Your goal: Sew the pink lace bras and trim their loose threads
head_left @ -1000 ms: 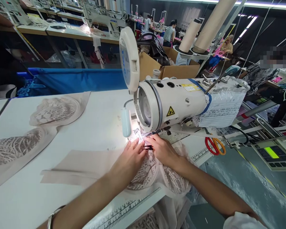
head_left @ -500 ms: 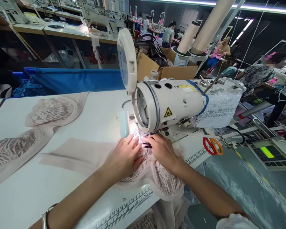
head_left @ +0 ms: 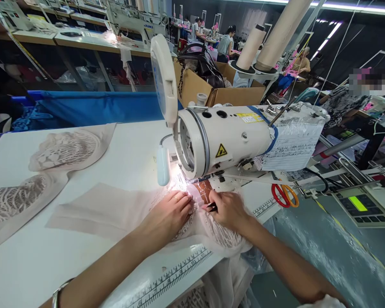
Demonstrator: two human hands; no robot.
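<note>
The left hand lies flat on the lace piece, with the fingers stretched out and close together, and it presses the cloth onto the white surface just in front of the needle area of the sewing machine. The right hand is curled around a small dark tool, which I take for thread snips or tweezers; its tip points toward the left hand. Between the two hands and the machine a small brown part shows, and I cannot tell what it is.

As I judge it, the work on this piece is in the middle. The lace is bunched under both hands beside the needle, and a good part of it hangs over the near edge of the surface, past the printed ruler strip. A plain beige panel spreads to the left, partly under the left forearm. Two other lace pieces lie far to the left, well apart from the hands, and no hand touches them. The scissors with red and orange handles rest to the right of the machine, also not in use.
</note>
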